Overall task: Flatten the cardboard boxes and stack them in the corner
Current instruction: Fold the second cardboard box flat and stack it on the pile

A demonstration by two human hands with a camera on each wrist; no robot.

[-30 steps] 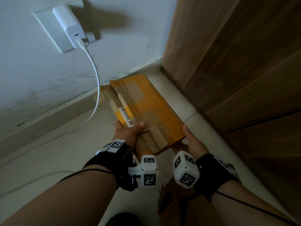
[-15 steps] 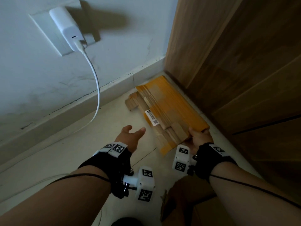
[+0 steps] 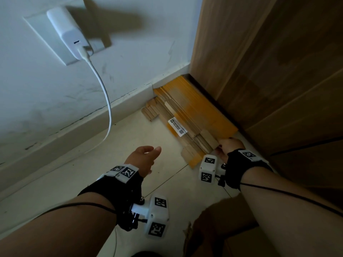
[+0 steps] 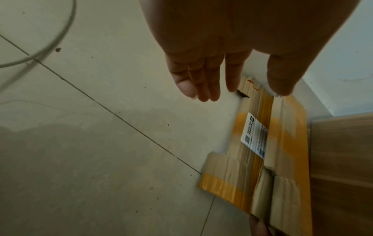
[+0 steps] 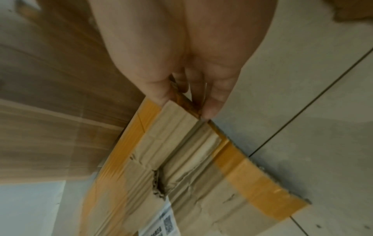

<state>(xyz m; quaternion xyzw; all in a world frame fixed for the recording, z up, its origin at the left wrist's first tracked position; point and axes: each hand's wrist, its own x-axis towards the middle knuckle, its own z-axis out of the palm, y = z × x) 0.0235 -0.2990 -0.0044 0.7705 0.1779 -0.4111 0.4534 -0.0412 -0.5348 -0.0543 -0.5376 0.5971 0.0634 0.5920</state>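
box [image 3: 191, 115]: brown, banded with orange-yellow tape; white label [image 3: 177, 126] printed in black
floor [image 3: 130, 145]: pale cream tiles, dark joints
wall [image 3: 130, 43]: white, grey scuffs
cabinet [image 3: 269, 71]: brown wood grain
charger [image 3: 67, 32], cable [image 3: 106, 97]: white
wristbands [image 3: 118, 193]: black; markers black-and-white checked

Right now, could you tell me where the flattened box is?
The flattened box lies on the floor in the corner, between baseboard and wooden panel.

A white charger [image 3: 66, 34] sits in a wall socket; its cable [image 3: 105, 101] trails to the tiled floor [image 3: 74, 173]; wooden panelling [image 3: 269, 71] alongside.
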